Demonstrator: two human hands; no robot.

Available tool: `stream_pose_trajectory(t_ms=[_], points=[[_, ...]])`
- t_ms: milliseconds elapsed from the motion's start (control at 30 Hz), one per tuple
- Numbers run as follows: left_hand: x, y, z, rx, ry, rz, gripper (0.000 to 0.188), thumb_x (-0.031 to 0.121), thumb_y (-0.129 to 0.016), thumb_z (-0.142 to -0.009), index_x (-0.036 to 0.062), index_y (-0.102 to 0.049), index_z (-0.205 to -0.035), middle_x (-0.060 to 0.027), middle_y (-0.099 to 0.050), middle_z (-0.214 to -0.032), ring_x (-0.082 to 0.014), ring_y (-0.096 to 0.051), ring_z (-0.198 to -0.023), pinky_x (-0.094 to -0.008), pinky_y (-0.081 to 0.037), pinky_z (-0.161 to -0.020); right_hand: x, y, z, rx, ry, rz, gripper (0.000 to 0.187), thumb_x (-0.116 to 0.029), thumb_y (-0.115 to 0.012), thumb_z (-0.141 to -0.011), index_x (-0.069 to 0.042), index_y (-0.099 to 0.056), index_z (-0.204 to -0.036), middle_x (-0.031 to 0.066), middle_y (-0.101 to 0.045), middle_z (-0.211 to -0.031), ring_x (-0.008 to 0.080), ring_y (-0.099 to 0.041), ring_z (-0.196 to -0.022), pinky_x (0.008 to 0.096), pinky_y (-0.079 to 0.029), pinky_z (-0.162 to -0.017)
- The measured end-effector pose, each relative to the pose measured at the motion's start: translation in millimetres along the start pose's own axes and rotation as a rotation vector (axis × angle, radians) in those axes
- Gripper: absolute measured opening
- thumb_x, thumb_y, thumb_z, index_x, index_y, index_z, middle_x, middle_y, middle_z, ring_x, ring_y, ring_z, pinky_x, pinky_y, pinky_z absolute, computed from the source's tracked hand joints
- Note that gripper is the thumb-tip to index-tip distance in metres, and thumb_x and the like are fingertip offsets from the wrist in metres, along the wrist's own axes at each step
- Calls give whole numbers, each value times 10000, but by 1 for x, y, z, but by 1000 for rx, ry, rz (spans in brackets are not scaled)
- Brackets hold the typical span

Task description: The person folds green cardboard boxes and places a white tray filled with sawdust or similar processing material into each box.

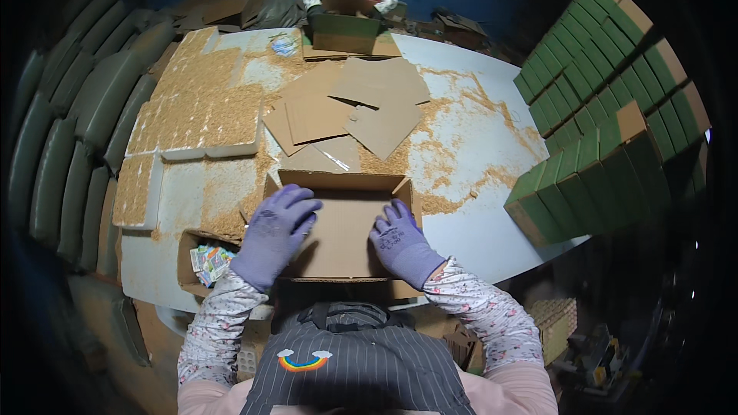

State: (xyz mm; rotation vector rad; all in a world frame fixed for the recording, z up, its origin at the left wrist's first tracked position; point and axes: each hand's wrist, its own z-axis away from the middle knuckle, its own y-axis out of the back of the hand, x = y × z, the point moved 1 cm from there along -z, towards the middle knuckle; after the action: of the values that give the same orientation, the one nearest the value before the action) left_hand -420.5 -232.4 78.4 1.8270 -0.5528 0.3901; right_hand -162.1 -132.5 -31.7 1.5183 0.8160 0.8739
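An open-topped brown cardboard box [338, 238] sits at the table's near edge, straight in front of me. Its inside shows a bare cardboard bottom. My left hand [278, 232], in a purple glove, lies over the box's left wall, with curved fingers apart and pointing inward above the bottom. At the right wall is my right hand [400, 242], gloved alike, its bent fingers and thumb at the cardboard edge. Part of each side wall is hidden under the gloves. Flat cardboard sheets [327, 115] lie overlapping just beyond the box.
White trays filled with tan granular material [204, 119] cover the left of the table. Small colourful packets [209, 263] fill a carton near my left forearm. Green boxes [584, 69] are stacked at right. Across the table, a person's gloved hands hold a green box [346, 34]. Bulky sacks [100, 100] line the left.
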Motion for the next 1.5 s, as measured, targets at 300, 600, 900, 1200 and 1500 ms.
stream_pose_trajectory(t_ms=[300,600,900,1200,1500], points=[[-145,-59,81,-397,911,1008,635,453,-550,-884,-9,-433,-1304,-131,-549,-1219,-244,-481,-1163,-321,-367,-984,38,-74,38,-248,-915,-2284,493,-276,-642,-866,-148,-439,-1296,-51,-558,-844,9,-528,-666,162,-443,-570],[-111,-86,66,-201,700,432,596,460,-664,-786,-8,-521,-1126,-209,-627,-1026,-341,-604,-972,-385,-466,-825,-32,-35,12,80,-813,-1459,926,-436,-648,-825,-5,-112,-1445,196,-301,-1428,261,-312,-1302,331,-290,-1050],[4,-126,-51,-510,194,610,642,382,-551,-893,-2,-342,-1363,-215,-531,-1234,-304,-541,-1116,-364,-421,-943,-42,-47,205,979,-1190,-1986,551,-328,-561,-900,-33,-401,-1338,91,-522,-1262,199,-521,-1133,331,-410,-964],[285,-216,-266,-485,-93,1153,585,341,-444,-950,-8,-282,-1391,-161,-367,-1403,-254,-366,-1283,-321,-329,-1022,104,78,569,2015,-906,-1538,439,-311,-429,-949,-62,-447,-1310,121,-490,-1299,280,-497,-1146,406,-403,-984],[441,-306,-456,-956,127,1295,454,389,-560,-885,41,-524,-1175,-149,-574,-1149,-213,-580,-1030,-473,-450,-923,375,298,619,1221,-1243,-425,331,-145,-466,-909,-44,-523,-1219,110,-545,-1233,259,-524,-1114,372,-423,-947]])
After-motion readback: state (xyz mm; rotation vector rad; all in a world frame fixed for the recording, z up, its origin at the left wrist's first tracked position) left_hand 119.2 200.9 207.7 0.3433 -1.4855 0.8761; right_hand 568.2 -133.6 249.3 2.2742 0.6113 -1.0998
